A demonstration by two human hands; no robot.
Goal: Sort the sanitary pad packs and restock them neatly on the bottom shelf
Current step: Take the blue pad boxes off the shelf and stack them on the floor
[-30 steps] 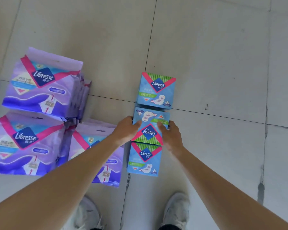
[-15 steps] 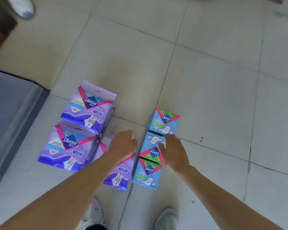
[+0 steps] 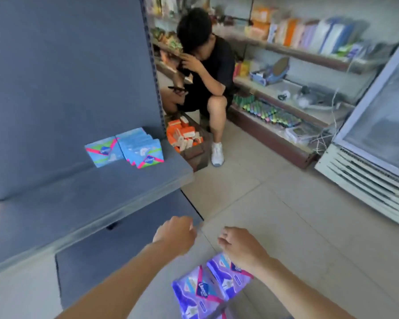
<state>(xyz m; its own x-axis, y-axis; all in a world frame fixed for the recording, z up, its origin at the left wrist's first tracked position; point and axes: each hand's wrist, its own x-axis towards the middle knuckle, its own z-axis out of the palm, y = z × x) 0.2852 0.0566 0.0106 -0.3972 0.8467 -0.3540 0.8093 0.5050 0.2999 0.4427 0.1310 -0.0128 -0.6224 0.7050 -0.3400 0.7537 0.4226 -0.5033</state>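
Observation:
Several blue pad packs [image 3: 124, 147] stand in a short row at the back right of the low blue-grey shelf [image 3: 90, 199]. Purple pad packs [image 3: 207, 287] lie on the floor tiles at the bottom of the view, blurred. My left hand [image 3: 174, 233] hovers in front of the shelf's right end, fingers curled into a fist, holding nothing. My right hand [image 3: 240, 247] hangs just above the purple packs with loosely curled fingers and holds nothing. The small blue packs on the floor are out of view.
A person [image 3: 207, 65] crouches at the shelf's far end beside a crate of orange boxes [image 3: 184, 137]. A white fridge [image 3: 378, 157] stands at the right. Wall shelves with goods [image 3: 286, 107] run along the back. Floor tiles [image 3: 274, 215] lie between.
My view has swung up from the floor to the shelf and aisle. Both hands have come off the small blue packs and now hold nothing.

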